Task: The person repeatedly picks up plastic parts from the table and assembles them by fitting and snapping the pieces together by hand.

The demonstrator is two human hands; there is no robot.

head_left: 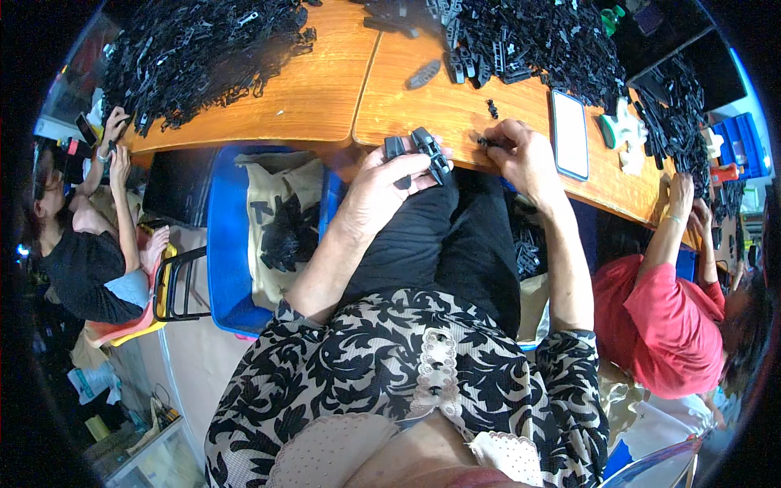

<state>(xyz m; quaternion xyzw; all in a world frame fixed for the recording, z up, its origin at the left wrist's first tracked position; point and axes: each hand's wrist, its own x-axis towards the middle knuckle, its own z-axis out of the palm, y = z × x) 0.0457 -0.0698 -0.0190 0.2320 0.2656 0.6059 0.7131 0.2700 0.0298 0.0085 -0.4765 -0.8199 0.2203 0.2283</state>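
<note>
My left hand point(368, 189) is closed around black plastic parts, above my lap at the table's edge. One long ridged part point(431, 154) lies across the fingers, and a smoother rounded part point(395, 153) shows by the thumb. At the table edge, my right hand point(529, 163) pinches a small dark piece point(488, 143) between thumb and fingertips; its exact kind is too small to tell. Just beyond these fingertips lies a tiny black piece point(492, 108). A single long grey-black part point(424, 74) rests farther up the table.
Heaps of black plastic parts point(203, 57) cover the far side of the wooden table point(317, 98). A phone with a white screen point(569, 134) lies right of my right hand. A blue bin point(232, 244) stands left of my legs. People work at both sides.
</note>
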